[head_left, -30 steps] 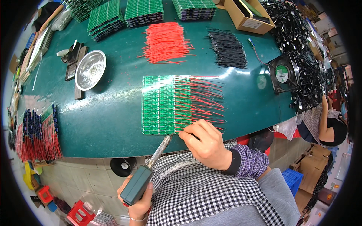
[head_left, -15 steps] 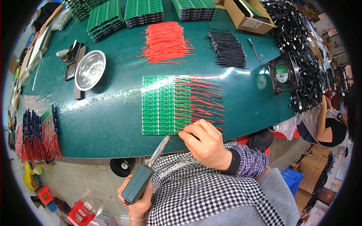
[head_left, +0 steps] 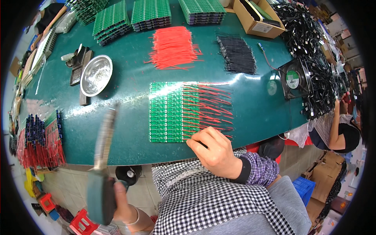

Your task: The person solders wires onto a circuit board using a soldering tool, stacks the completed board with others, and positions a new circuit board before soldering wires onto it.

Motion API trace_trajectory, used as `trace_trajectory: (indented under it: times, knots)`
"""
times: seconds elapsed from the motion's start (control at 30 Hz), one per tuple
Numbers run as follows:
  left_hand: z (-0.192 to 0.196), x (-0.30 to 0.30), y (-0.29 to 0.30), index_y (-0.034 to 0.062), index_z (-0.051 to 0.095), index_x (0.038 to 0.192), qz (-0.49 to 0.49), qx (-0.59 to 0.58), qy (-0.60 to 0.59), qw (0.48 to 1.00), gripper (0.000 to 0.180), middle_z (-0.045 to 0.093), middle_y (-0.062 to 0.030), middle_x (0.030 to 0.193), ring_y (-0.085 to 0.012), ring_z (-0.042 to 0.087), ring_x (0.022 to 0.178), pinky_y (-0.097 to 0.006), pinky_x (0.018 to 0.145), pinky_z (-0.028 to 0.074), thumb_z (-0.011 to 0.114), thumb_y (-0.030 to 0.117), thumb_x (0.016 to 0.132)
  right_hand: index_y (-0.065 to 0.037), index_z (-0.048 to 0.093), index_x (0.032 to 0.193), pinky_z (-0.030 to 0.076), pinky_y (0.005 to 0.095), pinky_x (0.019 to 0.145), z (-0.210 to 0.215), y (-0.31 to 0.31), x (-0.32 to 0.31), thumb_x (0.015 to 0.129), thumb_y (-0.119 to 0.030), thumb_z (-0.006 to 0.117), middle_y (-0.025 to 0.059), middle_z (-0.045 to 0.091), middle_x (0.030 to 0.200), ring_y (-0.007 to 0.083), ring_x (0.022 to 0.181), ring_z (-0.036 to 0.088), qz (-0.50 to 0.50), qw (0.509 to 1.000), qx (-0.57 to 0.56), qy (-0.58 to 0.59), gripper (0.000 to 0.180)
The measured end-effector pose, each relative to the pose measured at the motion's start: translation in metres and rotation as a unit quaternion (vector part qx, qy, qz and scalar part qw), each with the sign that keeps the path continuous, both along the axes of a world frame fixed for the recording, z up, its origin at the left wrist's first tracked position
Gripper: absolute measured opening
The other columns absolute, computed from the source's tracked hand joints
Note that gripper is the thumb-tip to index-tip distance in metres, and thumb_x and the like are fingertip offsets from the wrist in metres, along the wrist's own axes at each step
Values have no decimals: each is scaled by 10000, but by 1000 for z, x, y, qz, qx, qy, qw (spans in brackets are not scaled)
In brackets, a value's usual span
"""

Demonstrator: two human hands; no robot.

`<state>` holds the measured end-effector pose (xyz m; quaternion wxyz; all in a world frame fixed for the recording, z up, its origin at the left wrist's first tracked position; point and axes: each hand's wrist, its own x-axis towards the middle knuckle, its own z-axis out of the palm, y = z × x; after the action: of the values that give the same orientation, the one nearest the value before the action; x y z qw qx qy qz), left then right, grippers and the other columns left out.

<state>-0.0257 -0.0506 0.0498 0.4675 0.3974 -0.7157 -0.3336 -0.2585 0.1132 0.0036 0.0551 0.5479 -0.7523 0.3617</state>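
A soldering iron [head_left: 101, 194] with a dark green handle and a metal barrel is in my left hand [head_left: 124, 207], left of the green circuit-board panel [head_left: 166, 117]. Motion smears the iron, and its tip is away from the panel, above the table's near edge. My right hand [head_left: 215, 152] is closed in a pinch at the panel's lower right corner, on a thin wire mostly hidden by the fingers. Red wires [head_left: 213, 105], with darker ones among them, stick out to the right from the panel in rows.
Behind the panel lie a red wire pile [head_left: 174, 47] and a black wire pile [head_left: 238, 54]. A metal bowl [head_left: 96, 75] rests at left on a dark stand. Several board stacks [head_left: 150, 13], a cardboard box [head_left: 260, 23], a fan [head_left: 293, 79] and wired boards [head_left: 41, 141] surround the area.
My left hand has swung the soldering iron left, away from the panel's lower edge, and turned it more upright. My right hand stays pinched at the same corner. The view has shifted slightly.
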Motion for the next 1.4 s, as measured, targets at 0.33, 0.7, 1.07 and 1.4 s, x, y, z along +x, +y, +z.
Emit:
trace_trajectory:
  times: [0.33,0.7,1.07,1.4]
  knots:
    - [-18,-96,-103,-53,688,1083,33,114,41,992,226,707,-78,940,-81,557,612,-236,527,424,771,10,882,12,711,974,544,351,730,22,10,-12,689,19,694,90,662,976,251,890,640,29,999,20,-23,285]
    - [-13,-92,-62,-88,639,1172,31,133,231,963,278,709,-169,1121,-89,546,624,-214,502,405,669,-80,896,-16,636,895,518,369,715,55,-56,-128,761,-6,684,83,589,924,257,873,605,37,994,-3,103,143]
    - [-24,-91,-55,-92,601,1217,65,165,211,961,370,677,-182,1130,-116,512,590,-232,443,372,652,-117,852,-52,636,821,538,384,752,-10,-134,-172,760,-99,715,84,566,908,269,916,592,74,974,84,198,110]
    - [-27,-100,-60,-100,594,1258,35,167,193,966,400,687,-192,1148,-101,519,591,-223,458,372,659,-99,863,-50,608,813,529,380,749,-9,-137,-189,789,-73,649,86,546,897,262,906,583,53,979,77,183,53]
